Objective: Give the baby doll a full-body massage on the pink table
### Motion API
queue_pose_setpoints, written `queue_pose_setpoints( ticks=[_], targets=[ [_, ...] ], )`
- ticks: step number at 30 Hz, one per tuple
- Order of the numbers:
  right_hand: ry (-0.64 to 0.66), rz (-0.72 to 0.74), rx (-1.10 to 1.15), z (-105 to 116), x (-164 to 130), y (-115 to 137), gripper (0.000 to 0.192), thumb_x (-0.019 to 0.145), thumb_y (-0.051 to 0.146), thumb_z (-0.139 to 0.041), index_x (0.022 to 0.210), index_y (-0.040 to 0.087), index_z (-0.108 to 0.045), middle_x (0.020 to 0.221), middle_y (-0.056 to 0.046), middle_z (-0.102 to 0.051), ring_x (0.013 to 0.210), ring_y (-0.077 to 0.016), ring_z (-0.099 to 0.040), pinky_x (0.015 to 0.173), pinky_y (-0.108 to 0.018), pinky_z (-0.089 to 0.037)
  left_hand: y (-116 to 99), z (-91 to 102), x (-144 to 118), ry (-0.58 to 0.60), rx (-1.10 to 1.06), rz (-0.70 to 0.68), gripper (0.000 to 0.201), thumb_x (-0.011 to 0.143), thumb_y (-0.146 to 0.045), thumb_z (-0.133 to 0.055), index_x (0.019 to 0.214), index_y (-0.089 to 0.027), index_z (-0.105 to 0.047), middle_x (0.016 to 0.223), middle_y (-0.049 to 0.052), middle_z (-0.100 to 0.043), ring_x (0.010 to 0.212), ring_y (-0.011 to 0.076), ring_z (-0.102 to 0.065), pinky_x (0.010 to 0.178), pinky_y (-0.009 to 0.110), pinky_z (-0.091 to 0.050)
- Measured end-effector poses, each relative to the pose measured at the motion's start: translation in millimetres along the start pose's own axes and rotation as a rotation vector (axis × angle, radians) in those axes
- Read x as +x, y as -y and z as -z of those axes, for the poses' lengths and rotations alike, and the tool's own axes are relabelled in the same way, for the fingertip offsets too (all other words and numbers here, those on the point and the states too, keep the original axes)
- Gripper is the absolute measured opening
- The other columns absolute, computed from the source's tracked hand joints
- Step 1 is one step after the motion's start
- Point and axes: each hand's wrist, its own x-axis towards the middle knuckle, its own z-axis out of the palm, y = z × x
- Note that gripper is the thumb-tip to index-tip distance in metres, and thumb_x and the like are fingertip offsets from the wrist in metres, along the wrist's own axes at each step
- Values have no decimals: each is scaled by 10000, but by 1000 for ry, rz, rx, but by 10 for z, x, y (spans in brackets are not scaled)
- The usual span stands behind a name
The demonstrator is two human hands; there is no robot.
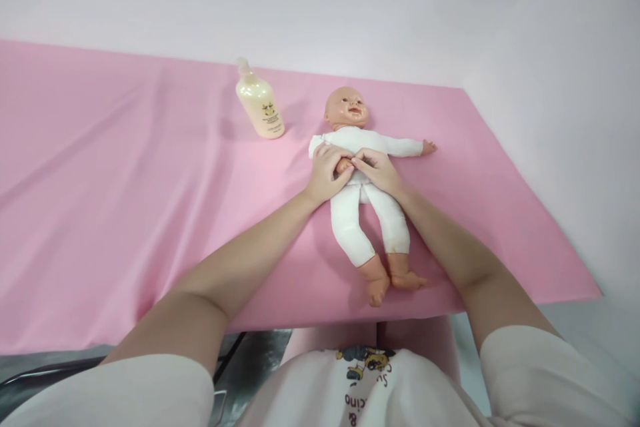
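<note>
A baby doll [361, 140] with a white cloth body lies on its back on the pink-covered table, its head away from me. Over the doll's belly, my left hand [327, 170] is closed round the doll's hand [344, 165], bent in across the body. My right hand [377, 170] meets it from the other side, its fingers pinched at the same small hand. The doll's other arm [407, 147] stretches out to the right. Both its bare feet [380, 283] point toward me near the table's front edge.
A pale yellow pump bottle [261, 107] stands upright to the left of the doll's head. The pink cloth [125, 180] has soft folds on the left. A white wall [300, 7] rises behind the table, and the table's right edge slants toward me.
</note>
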Motion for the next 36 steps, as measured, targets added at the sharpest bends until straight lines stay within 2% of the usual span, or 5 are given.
queue_pose_setpoints(
  ticks=[4,11,23,29,36],
  targets=[
    [-8,-4,11,-2,4,-23,325,877,496,-610,729,208,-581,709,25,-573,682,-136,-516,678,-278,-415,3,-23,-10,9,48,19,178,891,-396,-551,965,-244,-607,958,57,-702,981,265,-602,999,477,-389],
    [7,-3,28,-7,0,-14,294,884,459,-600,757,194,-616,757,12,-639,740,-139,-578,725,-273,-449,52,-25,-31,-45,37,-91,289,982,-248,-334,963,-224,-621,909,67,-698,937,238,-595,935,432,-405],
    [0,-15,-23,-16,-8,0,268,894,407,-587,780,170,-634,732,22,-603,673,-117,-514,668,-260,-398,72,0,-41,-58,114,-82,289,900,-156,-385,950,-229,-660,939,76,-697,974,253,-574,948,434,-396],
    [-28,-36,-56,-28,23,-23,237,877,382,-553,765,182,-614,730,23,-604,691,-129,-534,698,-265,-413,77,-3,-42,-232,57,99,239,977,-288,-417,1106,-201,-598,1113,114,-657,1098,245,-567,1024,415,-394],
    [-48,-47,-90,-33,30,-64,217,883,352,-545,749,193,-607,686,34,-574,663,-132,-512,676,-259,-400,330,-42,-39,-476,-177,393,397,1007,-544,-386,1136,-199,-534,1129,101,-604,1121,221,-562,1037,377,-429]
  ],
)
